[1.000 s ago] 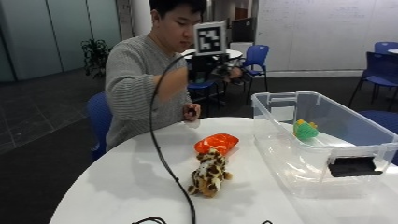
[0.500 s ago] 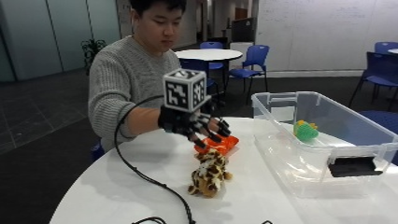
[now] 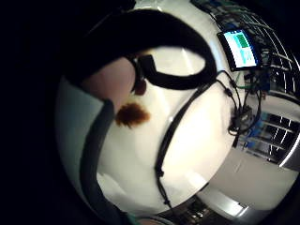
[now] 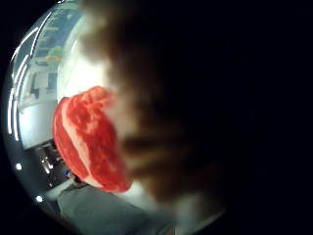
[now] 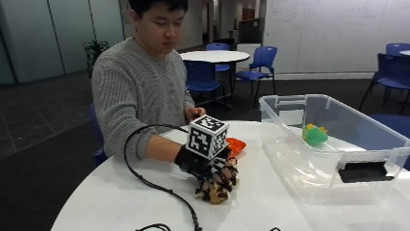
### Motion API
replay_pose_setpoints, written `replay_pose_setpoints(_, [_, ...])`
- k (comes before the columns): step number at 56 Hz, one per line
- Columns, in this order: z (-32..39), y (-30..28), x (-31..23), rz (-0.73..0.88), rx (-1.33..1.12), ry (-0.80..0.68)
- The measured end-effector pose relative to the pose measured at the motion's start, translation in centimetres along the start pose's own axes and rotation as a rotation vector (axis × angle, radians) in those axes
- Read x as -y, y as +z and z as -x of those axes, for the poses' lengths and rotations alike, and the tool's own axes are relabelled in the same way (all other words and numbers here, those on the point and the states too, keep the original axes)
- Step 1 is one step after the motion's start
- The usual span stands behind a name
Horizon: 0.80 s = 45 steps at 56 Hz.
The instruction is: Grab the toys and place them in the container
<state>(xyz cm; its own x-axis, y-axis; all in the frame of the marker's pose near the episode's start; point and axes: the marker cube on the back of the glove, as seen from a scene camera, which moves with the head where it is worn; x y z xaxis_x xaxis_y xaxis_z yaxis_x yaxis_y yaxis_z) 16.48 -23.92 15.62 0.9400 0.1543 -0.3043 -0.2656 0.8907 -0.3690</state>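
Note:
My gloved right hand (image 5: pixel 208 166) lies on top of a spotted brown plush toy (image 5: pixel 215 193) on the white round table (image 5: pixel 108 202), with its fingers curled down over the toy. Brown fur (image 4: pixel 161 98) fills much of the thumb side palm view. A red steak-like toy (image 5: pixel 236 144) lies on the table just behind the hand, beside the plush (image 4: pixel 90 142). A tuft of the plush (image 3: pixel 132 115) shows in the little finger side palm view. The clear plastic container (image 5: pixel 282 98) stands to the right, holding a green toy (image 5: pixel 313 135).
A black cable (image 5: pixel 147 180) loops from the glove across the table toward its front edge. The person's bare left hand (image 5: pixel 194 114) stays near the chest. Blue chairs and another round table stand behind.
The gloved hand came down from chest height, passed over the red toy and now sits on the plush toy. The toys and the container have stayed in place.

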Motion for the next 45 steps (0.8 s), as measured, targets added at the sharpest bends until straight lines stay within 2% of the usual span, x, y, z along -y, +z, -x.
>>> replay_pose_setpoints(14, [-0.3, -0.4, 1.4, -0.138, 0.037, -0.019])
replay_pose_setpoints(19, [-0.2, -2.2, 1.3, -0.145, 0.067, -0.031])
replay_pose_setpoints(24, [-0.5, -8.1, 1.2, -0.222, 0.123, -0.044])
replay_pose_setpoints(34, [0.7, -24.4, 0.2, -0.41, 0.174, -0.133])
replay_pose_setpoints(39, [1.8, -28.2, 0.4, -0.447, 0.135, -0.171])
replay_pose_setpoints(45, [4.6, -29.3, 1.2, -0.41, 0.185, -0.194])
